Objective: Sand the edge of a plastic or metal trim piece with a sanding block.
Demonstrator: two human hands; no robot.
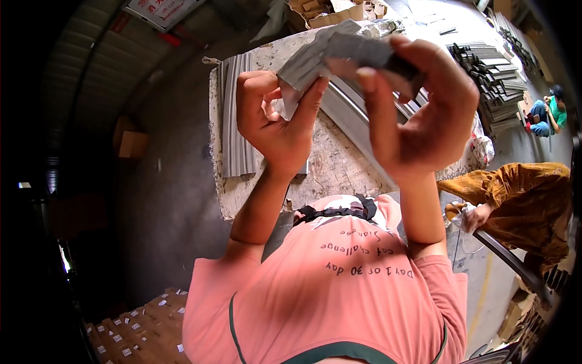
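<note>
Both my hands are raised above the worktable [357, 151]. A thin, wrinkled grey sheet [309, 57] stretches between them; I cannot make out whether it is cloth, paper or plastic. Its left part is pinched between the thumb and fingers of my left hand [276, 121]. My right hand [427, 115] grips the other end, which is blurred and looks dark near the fingers. Beneath the hands, long grey metal-looking strips [348, 115] lie slantwise on the table. More grey strips [236, 121] lie side by side along its left edge.
Stacks of grey and dark profiles [491, 79] stand at the far right. An opened cardboard box [327, 12] is at the back. On the right, a person in brown clothing [515, 194] holds a long dark bar [515, 264]. Another person in green [555, 112] sits farther off.
</note>
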